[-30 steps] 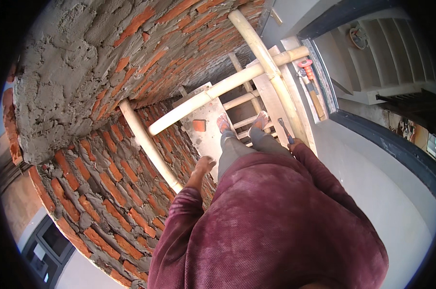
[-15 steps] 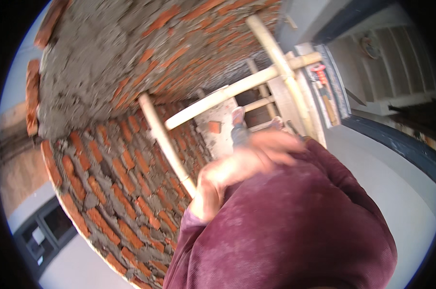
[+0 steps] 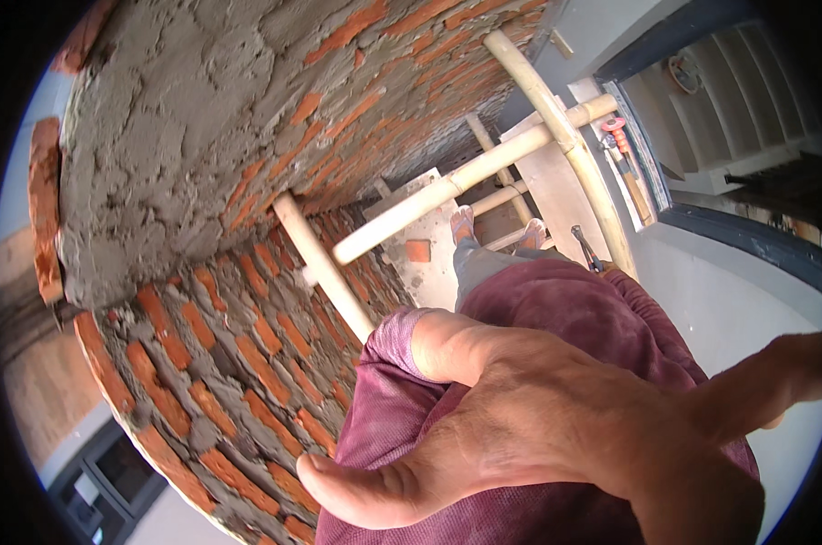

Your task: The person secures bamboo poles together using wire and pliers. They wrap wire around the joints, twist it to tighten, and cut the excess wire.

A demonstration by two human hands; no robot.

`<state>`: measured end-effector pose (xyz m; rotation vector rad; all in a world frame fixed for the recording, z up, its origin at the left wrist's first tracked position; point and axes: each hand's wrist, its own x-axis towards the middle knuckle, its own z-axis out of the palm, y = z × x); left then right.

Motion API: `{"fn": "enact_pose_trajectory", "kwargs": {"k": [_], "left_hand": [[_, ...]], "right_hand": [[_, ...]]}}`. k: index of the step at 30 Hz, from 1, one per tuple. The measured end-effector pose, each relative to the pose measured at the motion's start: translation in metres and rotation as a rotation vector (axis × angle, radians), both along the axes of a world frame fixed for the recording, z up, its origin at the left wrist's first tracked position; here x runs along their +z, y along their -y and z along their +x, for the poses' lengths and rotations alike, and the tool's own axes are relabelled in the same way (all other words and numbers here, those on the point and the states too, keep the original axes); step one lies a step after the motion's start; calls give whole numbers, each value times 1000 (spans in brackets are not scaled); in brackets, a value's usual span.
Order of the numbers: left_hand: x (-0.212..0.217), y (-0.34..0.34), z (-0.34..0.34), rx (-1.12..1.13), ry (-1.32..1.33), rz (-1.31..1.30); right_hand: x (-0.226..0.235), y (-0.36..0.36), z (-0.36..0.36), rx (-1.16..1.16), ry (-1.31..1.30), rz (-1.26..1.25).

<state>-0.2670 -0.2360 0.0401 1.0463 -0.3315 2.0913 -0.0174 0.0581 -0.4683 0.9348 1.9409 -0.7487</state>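
Note:
My left hand (image 3: 556,409) is raised close to the camera, its thumb stuck out to the lower left and a finger stretched to the right. Nothing shows in it; the fingers are apart, some cut off or bent out of sight. My right hand (image 3: 618,271) is low, beyond my purple top, mostly hidden by the sleeve. From it juts a dark metal tool (image 3: 585,243), perhaps a hammer, with most of its length hidden. Left of me rises a brick wall (image 3: 238,363), partly smeared with grey mortar (image 3: 166,136).
Bamboo poles (image 3: 447,186) cross ahead of my body. My feet (image 3: 463,222) are on pale boards (image 3: 429,272) beside a piece of brick (image 3: 417,251). A red-topped tool (image 3: 614,129) and a wooden handle (image 3: 635,193) lie on a ledge by the dark window frame (image 3: 729,222) at right.
My left hand has come up from in front of my belly towards the camera and looks much larger. The dark tool at my right hand shows more plainly.

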Motion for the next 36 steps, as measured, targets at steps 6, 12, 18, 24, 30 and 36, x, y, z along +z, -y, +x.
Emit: {"fn": "enact_pose_trajectory", "kwargs": {"k": [6,12,18,24,30,36], "left_hand": [[-2,2,-18,-208,7,29],[-1,-5,-40,-406,39,37],[-6,-15,-57,-596,73,67],[-43,-56,-71,-573,-151,-264],[-396,-2,-79,-62,-786,-1632],[-627,249,-110,-464,80,-1759]], "right_hand": [[40,54,-7,-213,-45,10],[42,92,3,-206,-9,32],[104,126,-10,-199,63,4],[104,166,27,-339,-126,-94],[128,178,46,-458,-19,-82],[133,196,87,-543,52,-49]]}}
